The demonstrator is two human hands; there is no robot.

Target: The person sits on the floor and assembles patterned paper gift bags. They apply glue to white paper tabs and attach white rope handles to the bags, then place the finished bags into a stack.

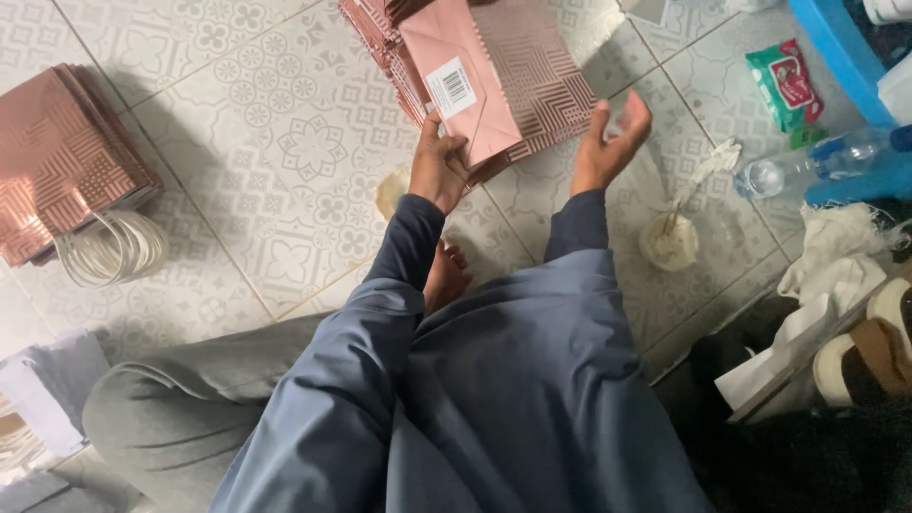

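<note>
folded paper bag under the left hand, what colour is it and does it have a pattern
Rose-pink: the folded paper bag has a plain flap, with a geometric line pattern beside it. Head view, left hand.

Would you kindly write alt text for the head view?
Seated on a tiled floor, a person's left hand grips a pink folded bag atop a stack; the right hand hovers open. Another stack and white cords lie left.
</note>
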